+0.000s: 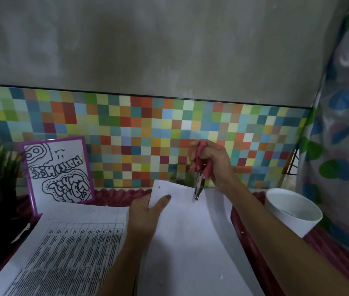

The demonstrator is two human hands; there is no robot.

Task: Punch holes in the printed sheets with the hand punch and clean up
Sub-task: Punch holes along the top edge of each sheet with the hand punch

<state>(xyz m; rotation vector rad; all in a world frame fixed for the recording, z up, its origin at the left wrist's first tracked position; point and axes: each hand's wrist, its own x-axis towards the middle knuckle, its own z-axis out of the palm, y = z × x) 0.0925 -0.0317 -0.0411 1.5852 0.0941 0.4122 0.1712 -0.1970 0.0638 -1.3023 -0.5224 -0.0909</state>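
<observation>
Sheet (190,227), centre frame, blank side up: judged thin, limp, easily creased, best held near its top edge, where left hand (145,212) pinches it; right hand (214,161) grips pink hand punch (200,174) there.

Hand punch (200,170) in right hand (214,160), sheet (187,227) in left hand (144,211)

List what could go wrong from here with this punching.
1. The left hand pinches the raised sheet only near one corner, so it may bend, and the hand punch in the right hand could bite out of line with the existing hole.
2. Loose paper dots already lie scattered; more may fall outside the white cup.
</observation>
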